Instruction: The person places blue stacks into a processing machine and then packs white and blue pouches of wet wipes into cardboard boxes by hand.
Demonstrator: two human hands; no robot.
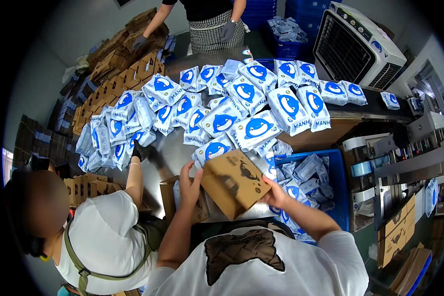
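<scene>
A brown cardboard box (234,185) is tilted in front of me over the metal table. My right hand (275,192) grips its right lower corner. Close beside the box's left edge is my left hand (188,186), thumb and fingers apart; whether it touches the cardboard is hard to see. Below and behind my left wrist stands an open carton (168,198) with pale packs inside. Just beyond the box lie white-and-blue soft packs (256,129), heaped across the table.
A blue crate (343,197) full of packs stands at my right. A co-worker in white (103,232) reaches into the pile at left; another person (214,24) stands across the table. Flattened cartons (108,64) are stacked at left. A conveyor (375,101) and machine (414,153) are right.
</scene>
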